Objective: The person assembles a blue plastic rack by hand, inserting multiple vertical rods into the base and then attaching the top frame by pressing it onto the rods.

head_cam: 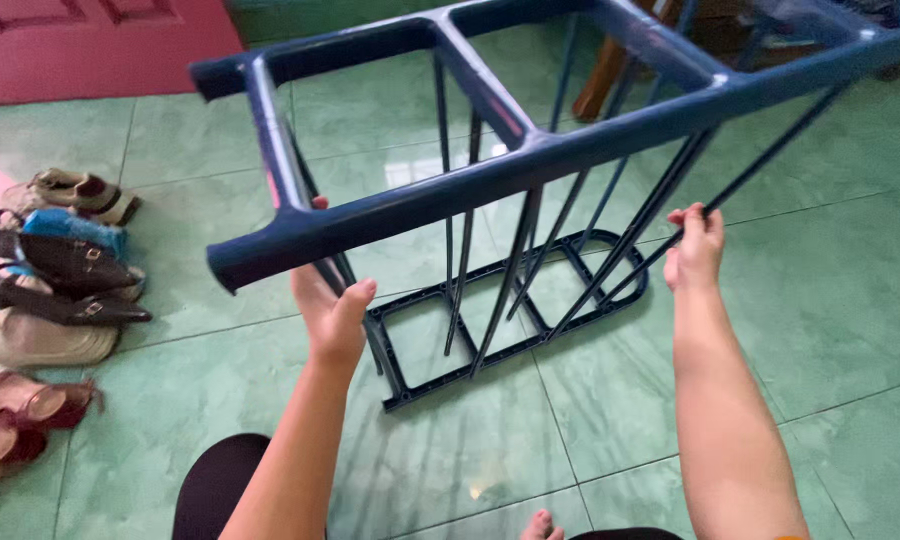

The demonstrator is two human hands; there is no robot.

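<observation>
Left hand [332, 312] clamped on thin rod of dark blue plastic rack frame [530, 160], tilted above green tiled floor [830, 300]. Right hand [696, 248] pinched on another thin dark rod [760, 165]. Row of worn shoes [50, 270] well apart, at left.

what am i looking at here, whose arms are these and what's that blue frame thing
This is one picture from a camera worn on a person's head, looking down at their own bare arms. The left hand grips a thin dark rod of a blue plastic rack, and the right hand grips another rod on the other side. The rack stands tilted on a green tiled floor, its base frame on the tiles. At the left lie several pairs of shoes.
</observation>
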